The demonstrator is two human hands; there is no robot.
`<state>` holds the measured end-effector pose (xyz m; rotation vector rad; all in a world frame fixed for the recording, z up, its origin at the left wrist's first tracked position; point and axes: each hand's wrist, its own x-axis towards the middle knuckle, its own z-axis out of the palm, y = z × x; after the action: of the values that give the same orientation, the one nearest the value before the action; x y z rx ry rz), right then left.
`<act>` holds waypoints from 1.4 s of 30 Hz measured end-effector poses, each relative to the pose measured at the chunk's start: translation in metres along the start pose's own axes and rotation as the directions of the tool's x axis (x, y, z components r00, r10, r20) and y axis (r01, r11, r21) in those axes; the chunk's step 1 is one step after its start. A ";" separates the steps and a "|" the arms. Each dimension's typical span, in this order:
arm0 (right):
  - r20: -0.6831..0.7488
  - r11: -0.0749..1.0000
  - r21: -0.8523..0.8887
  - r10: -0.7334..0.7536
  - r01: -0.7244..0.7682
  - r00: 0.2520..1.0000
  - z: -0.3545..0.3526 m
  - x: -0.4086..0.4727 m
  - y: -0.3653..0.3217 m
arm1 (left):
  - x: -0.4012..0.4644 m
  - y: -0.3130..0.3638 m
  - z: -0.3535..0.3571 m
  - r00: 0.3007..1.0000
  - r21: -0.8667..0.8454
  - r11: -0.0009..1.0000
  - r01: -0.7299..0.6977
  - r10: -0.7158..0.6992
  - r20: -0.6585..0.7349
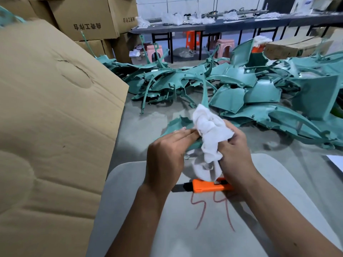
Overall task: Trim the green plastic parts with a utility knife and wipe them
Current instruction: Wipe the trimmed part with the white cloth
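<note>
Holding a green plastic part above a pale gray surface, the person is working with both hands close together. The left hand is lying along the near edge of the part with its fingers stretched out nearly straight, fingertips touching a white cloth. The right hand is gripping that cloth, its fingers curled into the bunched fabric, which is wrapped over the part where a thin green arm of the part is rising toward the background. The loose end of the cloth is hanging down between the wrists. An orange utility knife is lying on the gray surface just below the hands, blade end pointing left, right above red marks drawn on the surface. A large pile of green plastic parts is sitting on the floor beyond. A big cardboard sheet is leaning at the left, with cardboard boxes stacked behind it.
</note>
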<state>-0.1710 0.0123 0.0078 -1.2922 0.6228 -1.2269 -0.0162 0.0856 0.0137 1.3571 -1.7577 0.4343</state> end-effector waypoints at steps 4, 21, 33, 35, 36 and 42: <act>-0.413 0.977 -0.214 -0.076 -0.016 0.907 -0.021 0.012 -0.005 | 0.003 0.006 -0.001 0.999 -0.135 0.990 0.041 -0.036 0.036; -0.247 0.998 0.053 -0.022 0.036 0.969 -0.018 0.014 -0.009 | 0.001 0.014 0.006 0.996 -0.193 0.978 -0.074 0.064 -0.058; -0.341 0.871 -0.456 -0.361 0.184 0.868 -0.048 0.021 -0.012 | 0.006 0.013 -0.006 0.933 -0.331 0.900 0.284 -0.339 -0.122; -0.190 0.832 -0.531 -0.303 0.161 0.934 -0.041 0.018 -0.009 | 0.007 0.016 -0.006 0.915 -0.398 0.864 0.309 -0.384 -0.122; -0.128 0.774 -0.611 -0.307 0.169 0.943 -0.039 0.017 -0.007 | 0.007 0.017 -0.007 0.904 -0.437 0.840 0.323 -0.411 -0.120; -0.097 0.675 -0.727 -0.278 0.123 0.956 -0.061 0.027 -0.008 | 0.005 0.004 -0.016 0.815 -0.620 0.676 0.399 -0.571 -0.098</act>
<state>-0.2196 -0.0338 0.0076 -1.9449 1.2212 -1.3603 -0.0133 0.0947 0.0275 1.1749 -1.0743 -0.2021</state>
